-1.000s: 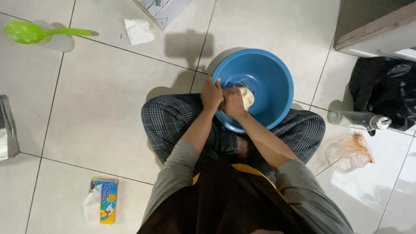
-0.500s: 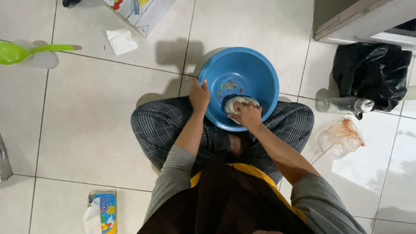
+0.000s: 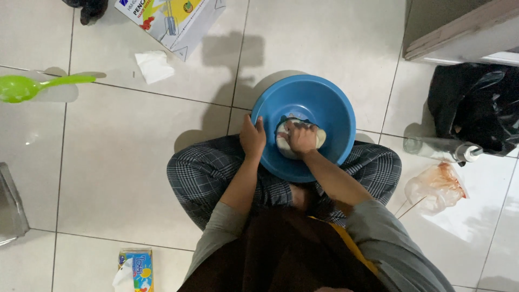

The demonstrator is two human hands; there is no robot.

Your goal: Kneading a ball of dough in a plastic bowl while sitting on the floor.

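Both hands at blue bowl [image 3: 319,103]: right hand [image 3: 300,138] pressing dough [image 3: 320,138], left hand [image 3: 252,138] gripping rim.

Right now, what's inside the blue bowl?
A pale lump of dough sits at the bottom of the blue bowl. The right hand presses on it, covering most of it. The left hand grips the rim. Anything under the dough is hidden.
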